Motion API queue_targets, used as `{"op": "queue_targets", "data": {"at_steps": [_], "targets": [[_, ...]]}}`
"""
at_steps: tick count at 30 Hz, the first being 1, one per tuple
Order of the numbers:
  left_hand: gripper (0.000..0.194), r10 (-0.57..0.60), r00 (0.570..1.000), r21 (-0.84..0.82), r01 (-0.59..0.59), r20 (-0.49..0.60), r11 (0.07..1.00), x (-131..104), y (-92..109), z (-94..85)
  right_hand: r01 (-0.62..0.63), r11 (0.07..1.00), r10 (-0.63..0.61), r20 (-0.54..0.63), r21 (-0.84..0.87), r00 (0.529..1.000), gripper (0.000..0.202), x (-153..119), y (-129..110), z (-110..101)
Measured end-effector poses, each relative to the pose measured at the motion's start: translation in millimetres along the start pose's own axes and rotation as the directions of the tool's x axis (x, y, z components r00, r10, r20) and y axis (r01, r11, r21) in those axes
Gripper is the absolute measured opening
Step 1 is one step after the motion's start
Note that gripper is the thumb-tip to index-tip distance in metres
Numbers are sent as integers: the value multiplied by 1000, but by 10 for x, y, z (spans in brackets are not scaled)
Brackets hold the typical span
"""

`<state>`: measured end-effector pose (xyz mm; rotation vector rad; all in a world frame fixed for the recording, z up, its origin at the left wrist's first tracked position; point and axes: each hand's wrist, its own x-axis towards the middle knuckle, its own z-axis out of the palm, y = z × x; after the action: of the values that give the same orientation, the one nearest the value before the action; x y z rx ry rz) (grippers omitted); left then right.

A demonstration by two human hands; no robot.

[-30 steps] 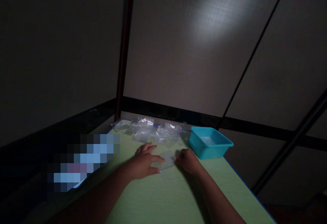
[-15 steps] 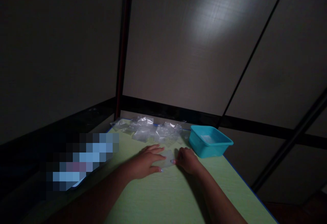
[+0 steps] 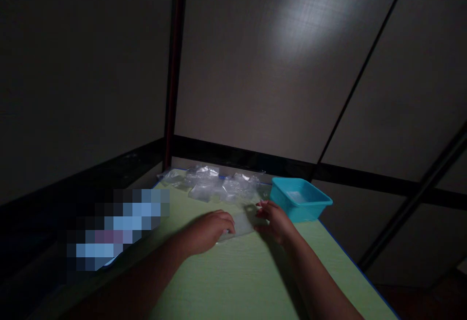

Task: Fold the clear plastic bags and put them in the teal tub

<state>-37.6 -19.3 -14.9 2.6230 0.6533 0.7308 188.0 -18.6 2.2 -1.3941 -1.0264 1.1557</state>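
Note:
A small clear plastic bag (image 3: 243,224) lies flat on the light green table (image 3: 219,281), between my two hands. My left hand (image 3: 208,233) is closed at the bag's left end, thumb and fingers curled together over its edge. The fingertips of that hand are partly hidden. By the bag's right end, my right hand (image 3: 276,222) is raised a little with thumb and fingers apart, holding nothing that I can see.
Crumpled clear plastic bags (image 3: 209,186) lie along the table's far edge. A turquoise plastic basin (image 3: 301,208) stands at the right edge, with something pale inside. A blurred-out bright object (image 3: 127,227) is at the left. Dark-trimmed panels (image 3: 255,91) rise behind the table.
My left hand's spread fingers have curled in on the bag's left end. My right hand has let go of the right end, opened and moved slightly right. More of the bag shows.

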Motion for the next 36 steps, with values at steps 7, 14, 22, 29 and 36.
{"op": "queue_targets", "data": {"at_steps": [7, 14, 22, 29, 36], "targets": [[33, 2, 1000, -17, -2, 18, 1000, -11, -50, 17, -174, 973, 178, -11, 153, 984, 17, -7, -52, -9], [32, -22, 999, -21, 22, 38, 1000, -25, -16, -10, -192, 968, 193, 6, 161, 981, 20, 2, -79, -72], [33, -19, 999, -35, 20, 34, 999, -19, -71, 24, -216, 960, 214, 29, 178, 976, 20, -15, -93, -61], [27, -5, 999, -37, 6, 33, 999, -22, -57, 6, -224, 959, 220, 46, 171, 974, 20, -7, -91, -74], [27, -6, 999, -46, 7, 38, 999, -22, -71, 14, -231, 961, 226, 48, 151, 973, 21, -15, -105, -78]]}}
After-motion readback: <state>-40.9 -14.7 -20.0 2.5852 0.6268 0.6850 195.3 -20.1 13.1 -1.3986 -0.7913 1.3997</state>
